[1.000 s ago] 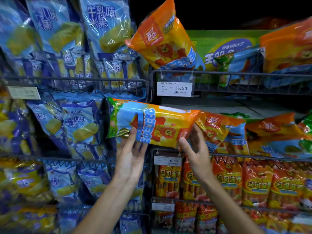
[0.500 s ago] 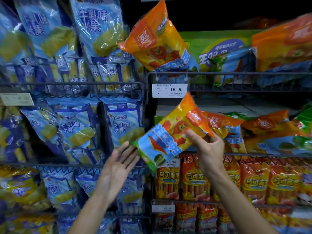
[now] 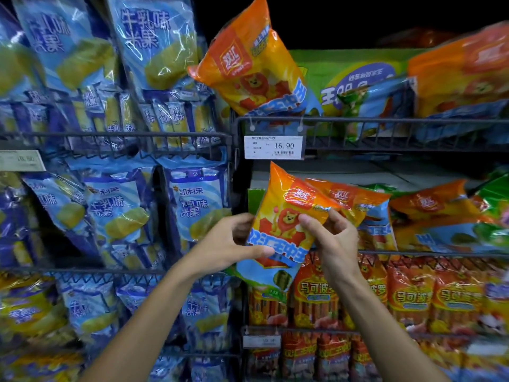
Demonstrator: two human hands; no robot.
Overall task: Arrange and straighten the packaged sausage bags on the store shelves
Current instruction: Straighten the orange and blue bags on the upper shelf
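Nearest the camera, both hands hold one orange lion-print sausage bag (image 3: pixel 281 230) upright in front of the middle shelf. The left hand (image 3: pixel 234 244) grips its lower left edge, thumb across the blue band, while the right hand (image 3: pixel 333 238) pinches its right side with thumb and fingers curled round it. Each grip is pressed on the bag, which is not yet set down.

Just behind it, matching bags (image 3: pixel 355 205) lie slumped and overlapping along the wire-fronted middle shelf (image 3: pixel 413 254) (none appears to stand straight), so that row looks largely unsorted. On the shelf below, red sausage packs (image 3: pixel 410 296) stand in a fairly even row.

Farther up, above the price tag (image 3: pixel 274 146), another orange bag (image 3: pixel 253 62) leans askew over the upper rail. Judging by this, the work seems at an early stage: the held bag needs seating, then the slumped row and the tilted top bag.
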